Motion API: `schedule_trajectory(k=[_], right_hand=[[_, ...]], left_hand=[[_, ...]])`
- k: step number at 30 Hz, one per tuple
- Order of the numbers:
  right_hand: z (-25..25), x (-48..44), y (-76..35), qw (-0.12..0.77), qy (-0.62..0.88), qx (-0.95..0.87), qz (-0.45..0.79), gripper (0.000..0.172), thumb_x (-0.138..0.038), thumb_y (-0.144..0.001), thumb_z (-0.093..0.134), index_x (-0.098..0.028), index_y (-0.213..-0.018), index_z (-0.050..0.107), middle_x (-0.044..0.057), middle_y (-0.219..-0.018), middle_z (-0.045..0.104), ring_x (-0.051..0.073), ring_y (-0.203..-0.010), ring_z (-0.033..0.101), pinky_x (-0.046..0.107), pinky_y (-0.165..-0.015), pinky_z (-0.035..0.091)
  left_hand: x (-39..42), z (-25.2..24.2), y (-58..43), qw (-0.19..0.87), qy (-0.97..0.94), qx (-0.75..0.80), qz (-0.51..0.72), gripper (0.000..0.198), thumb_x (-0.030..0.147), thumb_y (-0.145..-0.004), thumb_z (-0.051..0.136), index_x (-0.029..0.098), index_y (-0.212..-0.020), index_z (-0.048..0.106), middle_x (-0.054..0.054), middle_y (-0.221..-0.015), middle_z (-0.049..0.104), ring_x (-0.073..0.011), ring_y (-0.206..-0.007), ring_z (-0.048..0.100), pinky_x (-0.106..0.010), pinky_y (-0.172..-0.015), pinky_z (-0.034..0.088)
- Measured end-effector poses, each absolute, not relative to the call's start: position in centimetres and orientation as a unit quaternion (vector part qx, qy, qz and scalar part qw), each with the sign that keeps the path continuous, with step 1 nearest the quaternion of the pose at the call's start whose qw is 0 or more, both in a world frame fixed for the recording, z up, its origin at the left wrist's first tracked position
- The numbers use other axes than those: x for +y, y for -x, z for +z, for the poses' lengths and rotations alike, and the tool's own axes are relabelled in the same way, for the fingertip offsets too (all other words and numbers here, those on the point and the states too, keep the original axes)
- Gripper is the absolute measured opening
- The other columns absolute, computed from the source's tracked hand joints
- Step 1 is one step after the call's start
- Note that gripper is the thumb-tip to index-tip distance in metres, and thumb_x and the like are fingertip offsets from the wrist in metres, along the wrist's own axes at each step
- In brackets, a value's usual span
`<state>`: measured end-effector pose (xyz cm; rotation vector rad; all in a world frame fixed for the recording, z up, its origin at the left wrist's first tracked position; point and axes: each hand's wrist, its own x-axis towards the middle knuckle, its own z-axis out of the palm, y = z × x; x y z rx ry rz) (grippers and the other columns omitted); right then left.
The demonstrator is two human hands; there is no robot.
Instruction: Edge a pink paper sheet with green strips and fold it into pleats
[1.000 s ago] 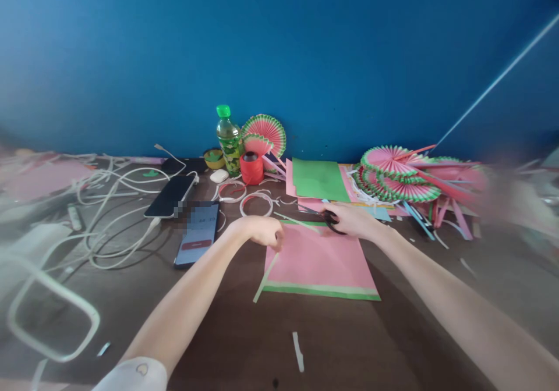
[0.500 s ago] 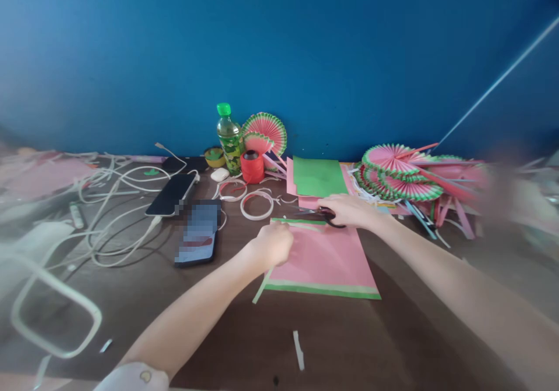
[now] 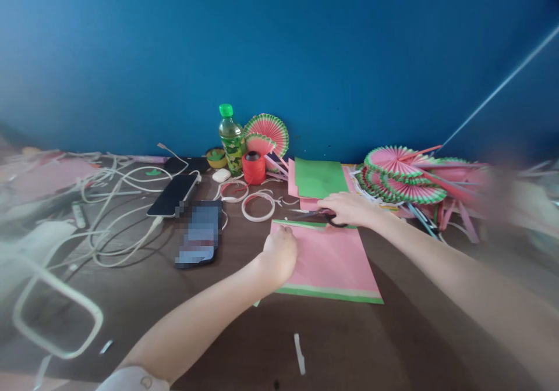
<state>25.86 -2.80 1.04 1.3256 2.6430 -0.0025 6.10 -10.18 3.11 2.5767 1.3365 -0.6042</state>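
Containers first: a clear plastic bottle with a green cap and patterned green label (image 3: 231, 146) stands upright, and beside it a small round yellow bowl (image 3: 216, 164) holds green pieces.

Now the count: two white tape rings, one farther back (image 3: 234, 199) and one nearer (image 3: 258, 219); one red cylindrical roll (image 3: 254, 171); two pink-and-green pleated paper fans (image 3: 271, 130) behind the bottle. More pleated fans (image 3: 402, 176) overlap at right, too tangled to number.

And here's the right hand (image 3: 349, 208), fingers around one pair of black-handled metal scissors (image 3: 311, 213), the blades just by the far edge of a pink paper sheet with green borders (image 3: 334, 257). The left hand (image 3: 282, 254) curls over that sheet's left side, fingertips hidden; can't tell whether it grips anything.

All this on a dark brown tabletop (image 3: 227, 344), against a plain blue wall (image 3: 279, 48).
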Motion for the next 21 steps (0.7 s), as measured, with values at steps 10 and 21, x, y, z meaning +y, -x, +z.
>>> schedule_trajectory(k=[10, 21], right_hand=[[1.3, -2.4, -25.9, 0.090, -0.434, 0.896, -0.018, 0.032, -0.020, -0.072, 0.053, -0.026, -0.104, 0.056, 0.005, -0.089, 0.062, 0.021, -0.082, 0.056, 0.026, -0.063, 0.033], [2.1, -4.3, -27.2, -0.126, -0.534, 0.812, -0.200, 0.026, -0.039, -0.073, 0.056, -0.021, -0.092, 0.056, 0.001, -0.076, 0.062, 0.015, -0.064, 0.052, 0.023, -0.056, 0.033]], left_hand=[[-10.1, 3.2, -5.9, 0.080, -0.872, 0.445, -0.189, 0.029, -0.001, -0.072, 0.044, 0.001, -0.093, 0.064, -0.026, -0.104, 0.057, -0.0315, -0.100, 0.055, -0.036, -0.075, 0.048], [-6.4, 5.8, -2.4, 0.186, -0.886, 0.414, -0.094, 0.019, 0.013, -0.070, 0.043, 0.014, -0.067, 0.062, -0.007, -0.070, 0.065, -0.0185, -0.066, 0.059, -0.027, -0.055, 0.039]])
